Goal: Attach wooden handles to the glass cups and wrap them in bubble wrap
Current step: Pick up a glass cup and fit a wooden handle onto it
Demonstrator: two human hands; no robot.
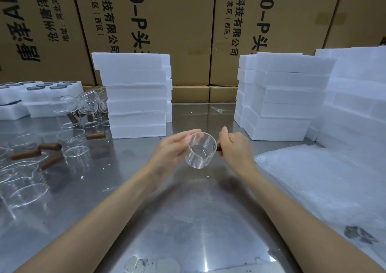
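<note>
Glass cup (201, 150) cradled by left hand (175, 150); right hand (234, 145) grips handle (219, 147).

The cardboard cartons (188, 32) behind the table carry black print, turned sideways: "4.0-P头", "信科技有限公司" and "经济开发区(西区)". The leftmost carton's characters appear upside down and only partly legible.

A packing station in a warehouse: printed cardboard cartons (146, 22) walled behind a steel tabletop (188, 220), white foam trays (135, 97) stacked at its far edge, bubble wrap (317, 181) at right.
</note>
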